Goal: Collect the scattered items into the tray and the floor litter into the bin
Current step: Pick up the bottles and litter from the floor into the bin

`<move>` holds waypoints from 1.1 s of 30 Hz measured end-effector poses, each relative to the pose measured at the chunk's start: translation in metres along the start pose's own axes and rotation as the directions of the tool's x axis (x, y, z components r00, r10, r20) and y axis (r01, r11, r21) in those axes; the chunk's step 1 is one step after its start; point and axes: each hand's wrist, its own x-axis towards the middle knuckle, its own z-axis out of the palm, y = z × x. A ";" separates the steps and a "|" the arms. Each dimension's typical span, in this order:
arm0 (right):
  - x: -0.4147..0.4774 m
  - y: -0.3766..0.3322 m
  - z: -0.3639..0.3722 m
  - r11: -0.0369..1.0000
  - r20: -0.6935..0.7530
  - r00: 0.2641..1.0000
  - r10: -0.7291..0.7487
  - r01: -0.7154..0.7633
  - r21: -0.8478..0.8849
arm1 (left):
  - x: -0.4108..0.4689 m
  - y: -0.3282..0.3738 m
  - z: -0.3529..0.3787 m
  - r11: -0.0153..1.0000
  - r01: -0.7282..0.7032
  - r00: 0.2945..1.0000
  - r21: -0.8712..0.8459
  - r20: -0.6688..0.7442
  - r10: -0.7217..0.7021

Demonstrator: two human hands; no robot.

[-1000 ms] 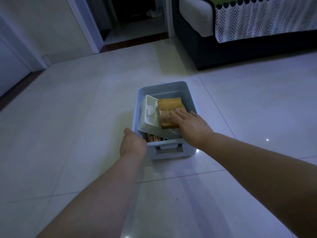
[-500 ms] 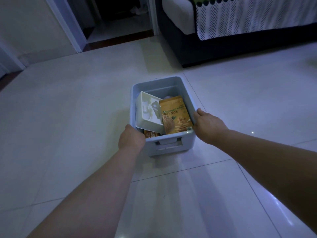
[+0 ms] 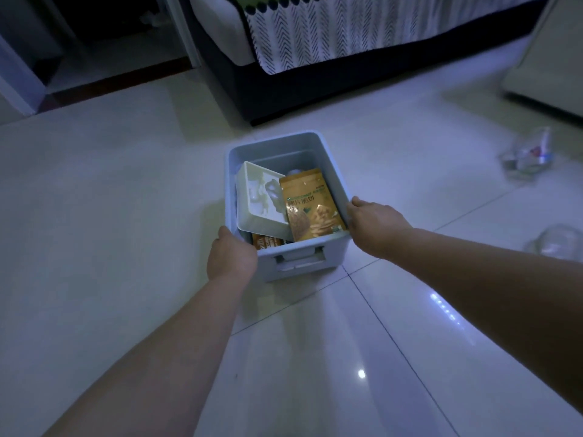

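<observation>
We have the tray [image 3: 328, 159], a pale deep-walled box, standing on the tiled floor [image 3: 110, 200] not far from the dark base of the sofa [image 3: 284, 99]. Our left hand [image 3: 232, 258] is curled around its near left corner and our right hand [image 3: 373, 222] is closed over the rim of its right wall, so both hands grip the tray and nothing else. Inside, a white moulded insert [image 3: 258, 200] leans against the left wall, an orange snack packet [image 3: 310, 206] lies partly over it, and another packet [image 3: 265, 241] peeks out beneath.

We judge the collecting step to be largely done here and the tray about to be lifted or shifted. Out toward the right edge of the floor lie two crumpled clear wrappers, one farther [image 3: 527, 156] and one nearer [image 3: 555, 242], well apart from the tray; that is likely the litter left for the bin, which we cannot see. Next we need an even two-handed lift so the leaning insert does not tip out.
</observation>
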 end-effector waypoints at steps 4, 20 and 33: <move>0.001 0.059 -0.004 0.998 0.000 0.999 0.053 -0.053 0.039 | -0.008 0.045 0.026 0.998 -0.053 0.998 0.018 0.039 0.052; -0.014 0.214 0.033 0.858 -0.253 0.844 0.473 -0.377 0.348 | -0.026 0.204 0.129 0.988 -0.047 0.999 0.144 -0.005 0.049; -0.036 0.278 0.073 0.623 0.054 0.654 0.754 -0.740 0.254 | -0.036 0.280 0.174 0.984 -0.058 0.998 0.171 0.040 0.052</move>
